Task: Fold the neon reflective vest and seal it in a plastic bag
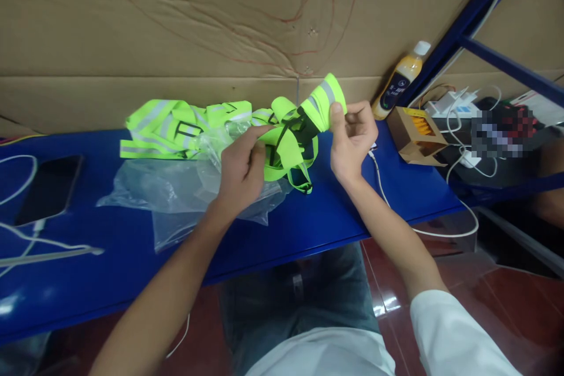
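My left hand and my right hand both grip a folded neon-yellow reflective strap vest with grey bands and black buckles, held just above the blue shelf. The right thumb and fingers pinch its upper folded end; the left fingers close on its lower left part. A second neon-yellow vest lies flat on the shelf to the left. Clear plastic bags lie crumpled under and beside my left hand.
A black phone with white cables lies at the left. At the right stand an orange drink bottle, a small cardboard box, and white chargers and cables. A cardboard wall backs the shelf.
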A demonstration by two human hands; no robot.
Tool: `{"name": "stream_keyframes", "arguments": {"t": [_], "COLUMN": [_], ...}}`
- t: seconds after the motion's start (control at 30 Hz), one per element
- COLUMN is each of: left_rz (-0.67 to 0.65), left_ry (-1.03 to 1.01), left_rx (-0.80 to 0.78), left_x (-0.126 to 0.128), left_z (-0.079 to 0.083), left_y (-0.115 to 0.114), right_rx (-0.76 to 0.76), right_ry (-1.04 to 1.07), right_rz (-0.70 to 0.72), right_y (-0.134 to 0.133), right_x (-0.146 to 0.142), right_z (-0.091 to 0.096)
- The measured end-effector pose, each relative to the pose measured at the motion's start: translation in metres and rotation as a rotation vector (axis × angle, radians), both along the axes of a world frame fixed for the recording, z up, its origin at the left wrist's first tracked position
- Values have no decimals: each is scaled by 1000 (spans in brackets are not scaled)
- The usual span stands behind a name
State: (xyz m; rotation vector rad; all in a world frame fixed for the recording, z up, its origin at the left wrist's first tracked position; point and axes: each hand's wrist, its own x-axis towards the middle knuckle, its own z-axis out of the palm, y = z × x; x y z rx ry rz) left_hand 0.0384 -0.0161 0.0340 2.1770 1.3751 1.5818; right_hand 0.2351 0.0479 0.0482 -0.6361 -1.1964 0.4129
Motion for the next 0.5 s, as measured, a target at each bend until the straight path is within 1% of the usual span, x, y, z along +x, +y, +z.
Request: {"name": "stream_keyframes", "arguments": {"t": [0.07,0.17,0.23,0.27,0.3,0.37,0.43,0.5], "left_rz": [41,142,156,134,104,57,39,0], "left_ry": [22,83,114,129,142,124,28,-77], "left_rx": [73,259,347,345,309,168,40,-31], "left_x": [4,7,9,10,12,16,20,19], "left_z": [-3,-6,-4,-3,-1,2,2,1], "left_y": [0,-2,-6,-9,-11,-14,-13,-10], "right_rx": [-8,-5,18,28,31,16,0,-9], "right_ry": [-13,-1,30,41,42,27,-4,-47], "right_rz": [20,27,22,25,34,65,101,111], "right_y": [-4,-7,-8,-8,-10,-13,-17,-17], "right_x": [-2,-4,-5,-5,-6,-9,-11,-9], "right_z": [1,3,3,4,4,5,7,8]}}
